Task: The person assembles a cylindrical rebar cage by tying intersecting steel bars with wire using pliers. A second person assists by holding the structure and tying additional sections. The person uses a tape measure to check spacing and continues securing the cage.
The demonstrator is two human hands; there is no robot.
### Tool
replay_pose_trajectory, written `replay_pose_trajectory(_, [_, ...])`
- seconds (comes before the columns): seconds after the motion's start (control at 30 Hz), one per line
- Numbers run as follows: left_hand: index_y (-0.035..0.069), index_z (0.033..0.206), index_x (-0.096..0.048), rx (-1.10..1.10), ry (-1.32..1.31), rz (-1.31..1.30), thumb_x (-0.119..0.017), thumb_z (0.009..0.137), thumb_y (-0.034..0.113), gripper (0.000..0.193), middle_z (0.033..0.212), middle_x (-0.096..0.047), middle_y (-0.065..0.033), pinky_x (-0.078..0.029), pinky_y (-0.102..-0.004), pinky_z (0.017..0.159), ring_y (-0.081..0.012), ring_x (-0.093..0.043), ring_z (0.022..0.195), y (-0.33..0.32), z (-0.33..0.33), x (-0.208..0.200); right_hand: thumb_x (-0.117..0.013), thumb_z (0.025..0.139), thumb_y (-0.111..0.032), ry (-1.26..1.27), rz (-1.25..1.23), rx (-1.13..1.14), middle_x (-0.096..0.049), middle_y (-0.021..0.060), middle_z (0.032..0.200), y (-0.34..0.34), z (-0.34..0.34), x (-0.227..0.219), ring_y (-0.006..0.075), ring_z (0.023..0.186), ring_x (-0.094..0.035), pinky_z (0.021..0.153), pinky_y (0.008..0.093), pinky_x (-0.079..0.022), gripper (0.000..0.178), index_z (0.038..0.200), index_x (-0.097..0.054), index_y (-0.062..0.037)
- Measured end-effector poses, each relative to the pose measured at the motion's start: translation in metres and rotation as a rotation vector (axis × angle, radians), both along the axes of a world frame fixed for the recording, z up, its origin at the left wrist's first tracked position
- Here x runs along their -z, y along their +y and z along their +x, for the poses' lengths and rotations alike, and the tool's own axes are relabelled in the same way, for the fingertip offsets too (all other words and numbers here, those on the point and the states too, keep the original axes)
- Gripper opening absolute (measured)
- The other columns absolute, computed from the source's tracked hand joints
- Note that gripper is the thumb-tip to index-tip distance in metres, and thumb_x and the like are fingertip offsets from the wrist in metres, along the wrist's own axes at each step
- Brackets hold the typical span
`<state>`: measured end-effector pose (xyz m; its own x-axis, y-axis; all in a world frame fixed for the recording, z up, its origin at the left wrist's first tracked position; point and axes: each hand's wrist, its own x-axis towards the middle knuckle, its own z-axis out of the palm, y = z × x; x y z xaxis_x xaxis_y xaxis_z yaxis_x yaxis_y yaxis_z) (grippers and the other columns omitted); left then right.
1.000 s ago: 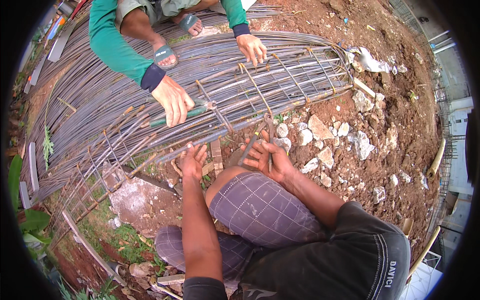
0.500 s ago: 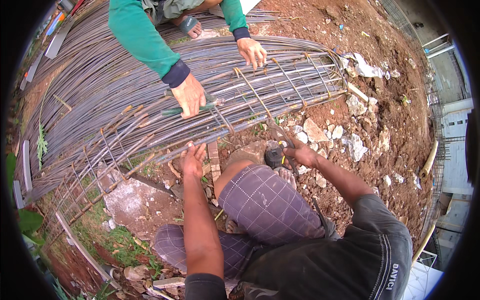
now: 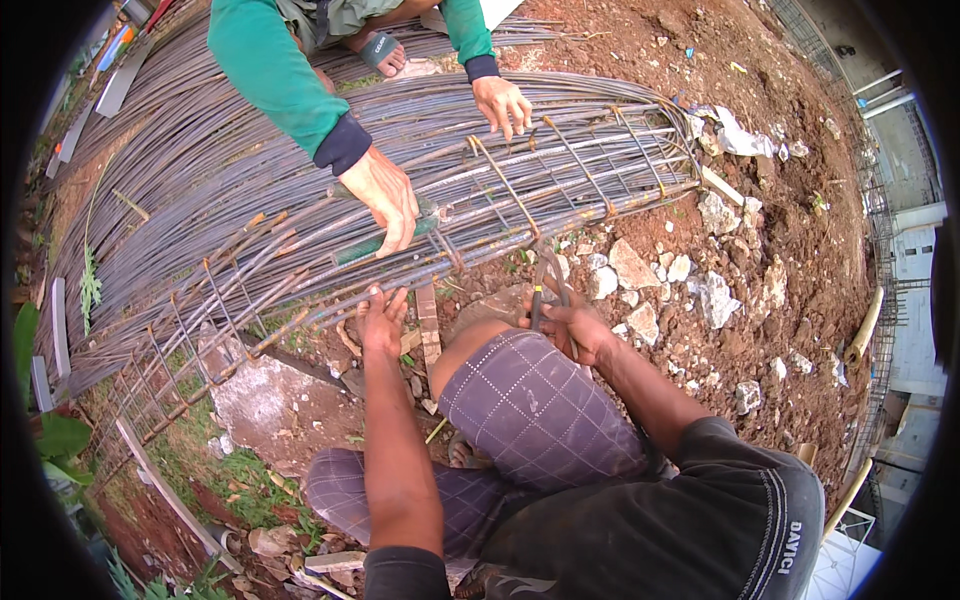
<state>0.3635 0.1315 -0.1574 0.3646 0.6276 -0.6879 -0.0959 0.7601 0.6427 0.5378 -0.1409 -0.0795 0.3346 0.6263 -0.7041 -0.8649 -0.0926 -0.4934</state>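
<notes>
The fingers of the person's right hand point(image 3: 573, 325) are curled around the handles of a pair of pincers point(image 3: 538, 288), while those of the left hand point(image 3: 382, 322) are loosely spread and hold nothing, palm turned up, their tips at the lower edge of a steel-bar cage point(image 3: 448, 246); whether they press on it cannot be told. The head of the pincers is up at the cage's lower bar, by the foot of a rusty stirrup point(image 3: 504, 186), so the step in hand looks like work on that joint, and the move seems to call for a firm squeeze and a steady wrist. Across the cage, a co-worker's hand point(image 3: 388, 205) grips green-handled pliers point(image 3: 385, 240), and the co-worker's other hand point(image 3: 503, 105) is at the far side of the cage. Beneath and behind it spreads a wide bundle of rods point(image 3: 250, 150), with pale stones point(image 3: 632, 265) on the soil to the right. Compared with half a second ago, the person's pincers stand more upright, their handles swung back toward the knee, the black tape measure no longer shows beside it, and the co-worker's tool hand is slightly lower.
</notes>
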Motion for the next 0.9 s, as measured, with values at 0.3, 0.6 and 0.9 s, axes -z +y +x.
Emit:
replay_pose_trajectory(0.3, [0.005,0.137,-0.037,-0.003,0.018,-0.013,-0.051,0.099,0.029,0.047,0.123,-0.055,-0.0136,-0.05,-0.0351,0.084,-0.0251,-0.062,0.107,0.0,0.001,-0.003,-0.043,0.096,-0.004,-0.076,-0.094,-0.019,-0.049,0.0209,0.127,0.027,-0.01,-0.012,0.0337,0.109,-0.058,0.081,0.043,-0.058,0.066,0.149,-0.004,-0.0114])
replay_pose_trajectory(0.6, [0.005,0.128,-0.042,-0.015,0.004,-0.009,-0.05,0.099,0.026,0.036,0.117,-0.056,-0.0139,-0.052,-0.0348,0.078,-0.0273,-0.065,0.101,-0.003,-0.003,0.002,-0.042,0.099,-0.013,0.06,-0.127,0.122,-0.055,0.0162,0.115,0.045,-0.011,-0.022,0.0306,0.099,-0.06,0.078,0.0445,-0.057,0.053,0.146,-0.019,-0.0079])
replay_pose_trajectory(0.9, [0.001,0.129,-0.041,-0.015,0.001,0.028,-0.052,0.098,0.024,0.039,0.119,-0.057,-0.0163,-0.052,-0.0362,0.082,-0.0286,-0.064,0.103,-0.001,0.0,0.015,-0.044,0.099,-0.022,0.097,-0.165,-0.145,-0.054,0.0007,0.075,0.013,0.021,0.018,0.0141,0.063,-0.055,0.057,0.0312,-0.052,0.02,0.107,-0.05,-0.0054])
